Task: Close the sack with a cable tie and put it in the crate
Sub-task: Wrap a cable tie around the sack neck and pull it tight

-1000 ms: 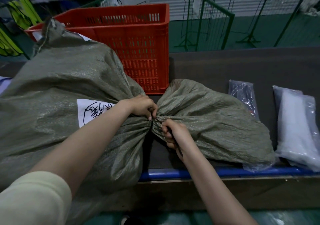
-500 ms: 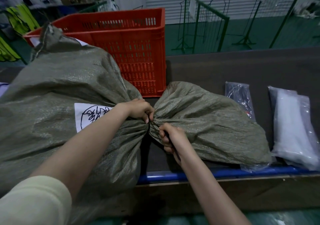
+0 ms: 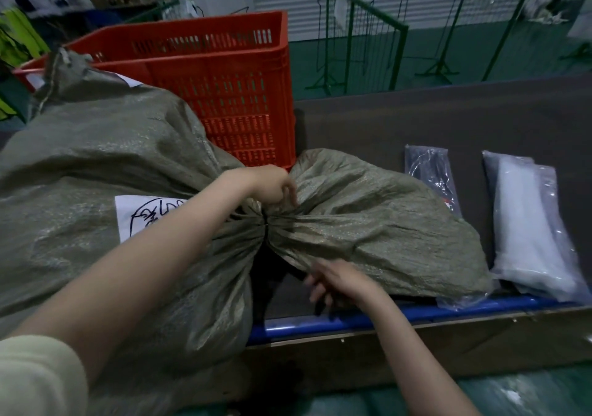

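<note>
Sack: we see a big grey-green woven sack lying on its side at the left of the work table, with its neck pulled tight into a bunch
Loose end: the floppy top of the sack fans out to the right of the bunch and lies flat on the table
Cable tie: a thin dark band goes around the bunch; we think it is the tie, but it is too small for us to be sure
Left hand: our left hand sits on top of the bunch, fingers curled tight and pinching the cloth
Right hand: our right hand is low, under the loose end, fingers spread and bent; it is blurry, so we cannot tell if it holds anything
Label: a white paper label with black scribbles is on the sack, partly behind our left arm
Crate: the red crate stands behind the sack, touching it; the sack blocks its left side
Bags: a dark plastic bag and a white plastic bag lie to the right, near the loose end
Edge: a blue rail runs along the near side of the table
Far back: green metal racks stand on the floor
</note>
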